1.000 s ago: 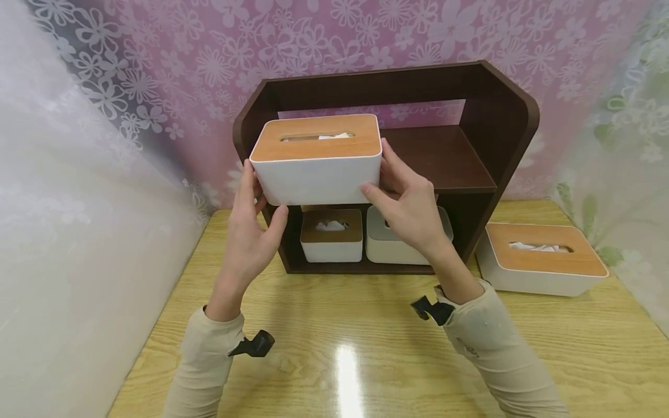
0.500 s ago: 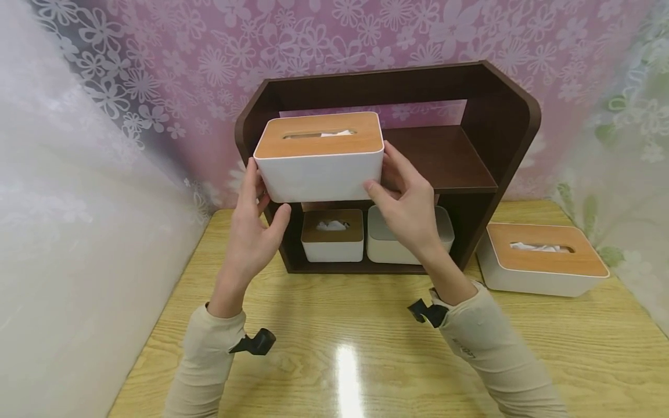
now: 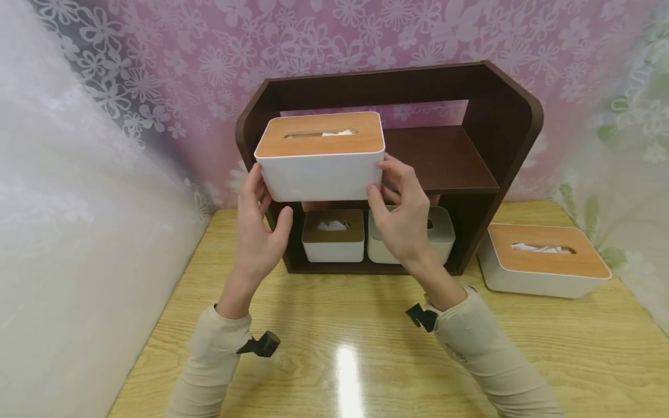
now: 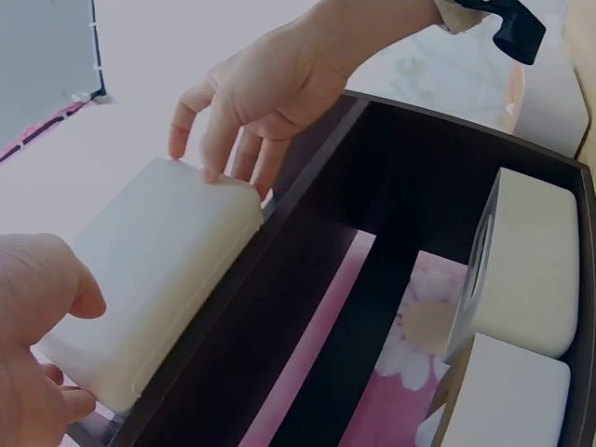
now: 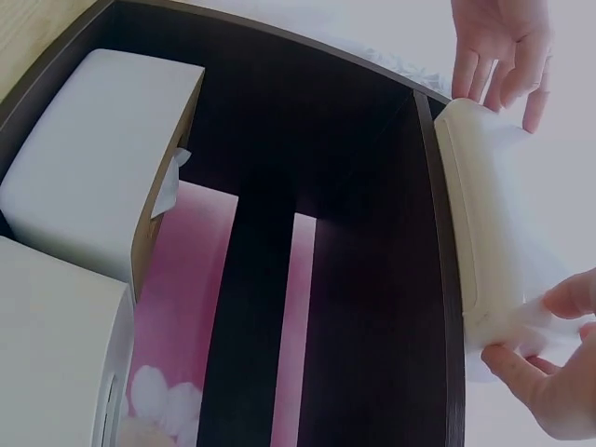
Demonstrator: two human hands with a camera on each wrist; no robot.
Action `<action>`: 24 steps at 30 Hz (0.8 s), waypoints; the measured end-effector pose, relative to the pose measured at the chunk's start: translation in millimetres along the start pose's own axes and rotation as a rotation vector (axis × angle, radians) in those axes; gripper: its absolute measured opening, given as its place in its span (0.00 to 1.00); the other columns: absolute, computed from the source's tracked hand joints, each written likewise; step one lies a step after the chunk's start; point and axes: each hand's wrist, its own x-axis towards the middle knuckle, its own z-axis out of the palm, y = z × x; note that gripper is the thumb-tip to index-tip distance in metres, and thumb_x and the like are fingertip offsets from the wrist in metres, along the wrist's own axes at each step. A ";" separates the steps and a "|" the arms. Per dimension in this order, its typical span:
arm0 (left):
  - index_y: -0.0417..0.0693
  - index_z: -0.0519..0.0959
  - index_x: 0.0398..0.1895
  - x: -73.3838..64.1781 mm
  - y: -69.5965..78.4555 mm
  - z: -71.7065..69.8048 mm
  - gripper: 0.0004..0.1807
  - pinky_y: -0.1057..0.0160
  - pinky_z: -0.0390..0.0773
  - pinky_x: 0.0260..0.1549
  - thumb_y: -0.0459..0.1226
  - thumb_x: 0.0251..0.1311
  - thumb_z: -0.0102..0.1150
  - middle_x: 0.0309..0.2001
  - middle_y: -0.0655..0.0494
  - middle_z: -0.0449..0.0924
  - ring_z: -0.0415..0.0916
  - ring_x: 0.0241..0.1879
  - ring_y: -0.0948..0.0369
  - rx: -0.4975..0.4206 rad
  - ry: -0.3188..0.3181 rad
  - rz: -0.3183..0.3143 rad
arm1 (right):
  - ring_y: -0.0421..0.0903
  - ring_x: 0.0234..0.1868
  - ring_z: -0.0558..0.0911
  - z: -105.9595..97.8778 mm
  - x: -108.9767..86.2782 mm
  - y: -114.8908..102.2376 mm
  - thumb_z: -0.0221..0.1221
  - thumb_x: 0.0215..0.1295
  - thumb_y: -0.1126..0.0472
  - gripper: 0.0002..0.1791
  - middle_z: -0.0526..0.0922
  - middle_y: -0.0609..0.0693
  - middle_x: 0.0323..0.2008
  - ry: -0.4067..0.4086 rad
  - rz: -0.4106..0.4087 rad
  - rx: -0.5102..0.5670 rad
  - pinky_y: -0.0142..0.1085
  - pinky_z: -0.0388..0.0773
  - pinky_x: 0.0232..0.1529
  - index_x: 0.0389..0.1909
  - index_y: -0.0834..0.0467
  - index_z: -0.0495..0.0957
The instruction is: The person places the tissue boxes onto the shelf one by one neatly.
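A white tissue box [image 3: 321, 177] with a wood-look lid and a tissue in its slot is at the left of the dark brown shelf unit's upper board [image 3: 444, 157]. In the wrist views its base lies right along that board's edge. My left hand [image 3: 261, 241] touches the box's left end with relaxed fingers, its thumb standing off the front face. My right hand [image 3: 405, 212] pinches the lower right corner, thumb on the front and fingers round the end; in the right wrist view, the right fingers [image 5: 512, 368] show at the box's base.
On the lower shelf stand a small wood-lidded tissue box [image 3: 333, 238] and a cream box with a grey lid [image 3: 441, 232]. Another wood-lidded tissue box [image 3: 549, 281] stands on the wooden table [image 3: 313, 325], right of the unit. Floral curtains [image 3: 334, 40] hang behind.
The tissue box has shifted slightly up and right. My left thumb has drawn away from its lower edge, and my right fingers have moved round toward the front corner.
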 end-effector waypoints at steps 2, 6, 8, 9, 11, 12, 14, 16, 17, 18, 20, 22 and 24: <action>0.41 0.50 0.78 -1.4 -1.4 1.2 0.42 0.51 0.66 0.66 0.23 0.61 0.54 0.71 0.43 0.57 0.62 0.69 0.54 0.025 0.016 0.022 | 0.52 0.59 0.80 0.5 0.0 1.0 0.59 0.64 0.76 0.19 0.75 0.62 0.62 0.010 -0.026 -0.016 0.35 0.79 0.53 0.56 0.71 0.71; 0.41 0.51 0.78 -2.9 -1.7 2.5 0.42 0.50 0.72 0.61 0.25 0.61 0.54 0.69 0.40 0.58 0.63 0.65 0.53 0.076 0.040 0.034 | 0.51 0.58 0.80 0.5 0.7 1.6 0.59 0.63 0.76 0.18 0.75 0.62 0.61 0.016 -0.044 -0.035 0.35 0.80 0.51 0.54 0.71 0.72; 0.41 0.52 0.78 -3.2 -1.6 3.2 0.41 0.49 0.74 0.58 0.25 0.61 0.54 0.67 0.39 0.59 0.63 0.62 0.52 0.093 0.049 0.025 | 0.50 0.59 0.79 0.4 1.6 1.8 0.59 0.63 0.75 0.18 0.74 0.62 0.61 0.017 -0.043 -0.041 0.36 0.80 0.51 0.54 0.71 0.72; 0.42 0.52 0.78 -3.4 -1.5 3.8 0.41 0.48 0.74 0.58 0.24 0.61 0.53 0.66 0.38 0.59 0.63 0.61 0.51 0.099 0.055 0.020 | 0.49 0.59 0.79 0.5 2.1 1.9 0.59 0.63 0.75 0.18 0.74 0.61 0.61 0.018 -0.043 -0.044 0.37 0.80 0.51 0.54 0.70 0.73; 0.42 0.53 0.78 -3.2 -1.4 4.9 0.41 0.48 0.74 0.57 0.24 0.60 0.53 0.65 0.38 0.59 0.64 0.60 0.51 0.099 0.070 0.011 | 0.48 0.60 0.78 1.0 3.3 1.7 0.60 0.63 0.75 0.17 0.74 0.60 0.61 0.025 -0.046 -0.051 0.39 0.81 0.51 0.53 0.69 0.74; 0.43 0.54 0.78 -2.9 -1.8 5.5 0.41 0.49 0.74 0.57 0.24 0.60 0.53 0.64 0.38 0.60 0.64 0.60 0.51 0.100 0.080 0.009 | 0.48 0.60 0.77 1.1 3.8 1.6 0.60 0.63 0.75 0.17 0.73 0.61 0.61 0.026 -0.048 -0.053 0.41 0.81 0.51 0.53 0.68 0.75; 0.43 0.57 0.76 -2.0 -1.5 6.7 0.39 0.50 0.74 0.58 0.23 0.60 0.52 0.64 0.39 0.60 0.65 0.60 0.51 0.095 0.098 0.008 | 0.48 0.61 0.76 1.7 4.7 0.8 0.59 0.62 0.75 0.16 0.72 0.61 0.61 0.028 -0.055 -0.057 0.43 0.81 0.51 0.51 0.68 0.76; 0.42 0.61 0.74 -1.6 -1.5 7.6 0.36 0.51 0.75 0.58 0.23 0.59 0.52 0.64 0.41 0.61 0.66 0.60 0.53 0.089 0.114 0.009 | 0.49 0.61 0.76 2.2 5.2 0.3 0.59 0.62 0.75 0.15 0.72 0.61 0.61 0.028 -0.057 -0.056 0.44 0.81 0.51 0.50 0.67 0.78; 0.42 0.62 0.73 -1.3 -1.6 7.9 0.35 0.52 0.75 0.58 0.23 0.59 0.52 0.64 0.42 0.62 0.67 0.60 0.53 0.092 0.117 0.011 | 0.50 0.61 0.76 2.4 5.4 0.1 0.59 0.62 0.76 0.15 0.72 0.62 0.61 0.024 -0.060 -0.057 0.44 0.81 0.51 0.50 0.68 0.78; 0.42 0.63 0.71 -1.2 -1.7 8.1 0.34 0.52 0.75 0.58 0.23 0.59 0.52 0.64 0.43 0.62 0.67 0.60 0.54 0.094 0.119 0.013 | 0.50 0.60 0.76 2.6 5.6 0.2 0.58 0.62 0.76 0.14 0.71 0.63 0.61 0.021 -0.063 -0.061 0.44 0.81 0.51 0.49 0.68 0.78; 0.41 0.65 0.70 -1.3 -1.7 8.3 0.33 0.52 0.74 0.59 0.23 0.59 0.52 0.65 0.43 0.63 0.66 0.62 0.55 0.098 0.113 0.018 | 0.50 0.60 0.77 3.0 6.0 0.7 0.58 0.62 0.76 0.13 0.71 0.63 0.61 0.020 -0.066 -0.066 0.43 0.80 0.52 0.48 0.68 0.79; 0.40 0.65 0.70 -0.7 -1.7 8.4 0.33 0.52 0.74 0.59 0.23 0.59 0.52 0.67 0.44 0.63 0.65 0.63 0.56 0.101 0.105 0.026 | 0.50 0.60 0.77 3.2 6.5 1.5 0.58 0.62 0.76 0.13 0.71 0.64 0.61 0.018 -0.072 -0.075 0.41 0.80 0.52 0.47 0.68 0.79; 0.39 0.64 0.70 0.1 -1.6 8.5 0.33 0.52 0.73 0.60 0.23 0.59 0.52 0.68 0.44 0.62 0.64 0.65 0.56 0.100 0.095 0.030 | 0.50 0.59 0.77 3.3 7.1 2.1 0.58 0.62 0.76 0.13 0.71 0.64 0.61 0.016 -0.074 -0.080 0.40 0.80 0.52 0.47 0.68 0.79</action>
